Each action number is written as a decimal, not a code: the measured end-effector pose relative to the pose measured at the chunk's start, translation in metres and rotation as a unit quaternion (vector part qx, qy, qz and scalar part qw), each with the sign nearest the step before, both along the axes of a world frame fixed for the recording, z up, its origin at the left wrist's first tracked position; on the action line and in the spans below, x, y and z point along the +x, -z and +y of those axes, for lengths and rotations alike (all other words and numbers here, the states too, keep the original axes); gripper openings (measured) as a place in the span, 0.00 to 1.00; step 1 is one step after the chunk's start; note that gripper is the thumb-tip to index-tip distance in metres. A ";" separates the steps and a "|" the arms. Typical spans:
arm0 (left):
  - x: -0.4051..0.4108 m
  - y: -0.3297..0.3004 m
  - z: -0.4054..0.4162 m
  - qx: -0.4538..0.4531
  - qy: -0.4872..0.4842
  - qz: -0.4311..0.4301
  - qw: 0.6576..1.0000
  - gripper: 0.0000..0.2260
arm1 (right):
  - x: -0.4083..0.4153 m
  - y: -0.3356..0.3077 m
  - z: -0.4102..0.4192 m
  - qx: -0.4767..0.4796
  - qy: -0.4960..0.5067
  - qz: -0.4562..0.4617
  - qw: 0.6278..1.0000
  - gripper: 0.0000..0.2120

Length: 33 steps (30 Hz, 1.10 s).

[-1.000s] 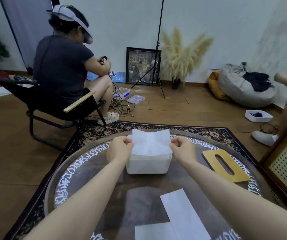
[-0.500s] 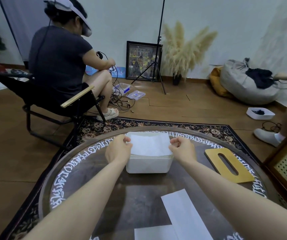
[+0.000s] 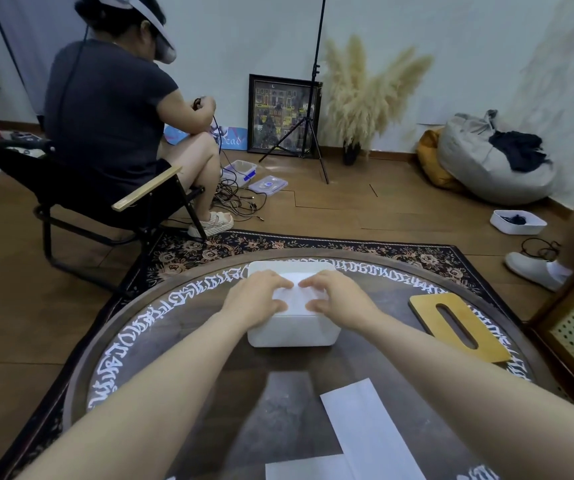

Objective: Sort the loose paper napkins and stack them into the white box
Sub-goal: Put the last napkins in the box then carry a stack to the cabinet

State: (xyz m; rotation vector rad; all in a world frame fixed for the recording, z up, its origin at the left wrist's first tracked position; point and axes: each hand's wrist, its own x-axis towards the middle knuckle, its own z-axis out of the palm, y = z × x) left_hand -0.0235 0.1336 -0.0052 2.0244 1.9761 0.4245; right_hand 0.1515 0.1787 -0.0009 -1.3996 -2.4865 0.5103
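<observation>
A person leans over a round dark table [image 3: 161, 344] ringed with white lettering, both bare forearms reaching forward to a white box [image 3: 292, 332] that stands near the table's far edge. Inside the box lies a folded paper napkin [image 3: 295, 296], and both hands rest flat on top of it: the left hand [image 3: 256, 299] covers the napkin's left side, the right hand [image 3: 337, 297] its right, fingertips nearly meeting over the middle. The fingers are spread and mostly straight, pressing down and gripping nothing, apparently to flatten the napkin so the stack sits level below the box's rim. On the near side of the box, close to the person's body, two more loose napkins wait on the tabletop: a long white strip [image 3: 370, 434] angled toward the box and a second sheet [image 3: 308, 471] partly under it at the bottom edge of view. To the right of the box lies a flat wooden lid [image 3: 460, 327] with a long slot, set aside, likely so the box stays open for loading. Beyond the box, a second person wearing a headset [image 3: 112, 109] sits in a folding chair [image 3: 81, 188] on the wooden floor.
</observation>
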 end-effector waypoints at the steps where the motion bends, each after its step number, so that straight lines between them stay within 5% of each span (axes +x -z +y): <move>1: -0.001 0.000 0.002 -0.015 0.003 0.003 1.000 0.19 | -0.002 0.001 0.002 -0.019 0.003 -0.007 1.000 0.19; 14: 0.007 0.006 0.013 -0.040 0.016 0.078 0.996 0.17 | -0.012 0.017 0.014 -0.013 0.023 -0.068 0.997 0.18; 23: 0.009 -0.011 0.013 -0.073 0.009 0.069 0.995 0.18 | -0.004 0.011 0.007 -0.042 0.023 -0.004 0.999 0.16; 33: 0.021 -0.031 -0.057 0.045 0.011 0.163 0.985 0.17 | 0.027 -0.019 -0.045 0.069 0.003 -0.066 0.995 0.18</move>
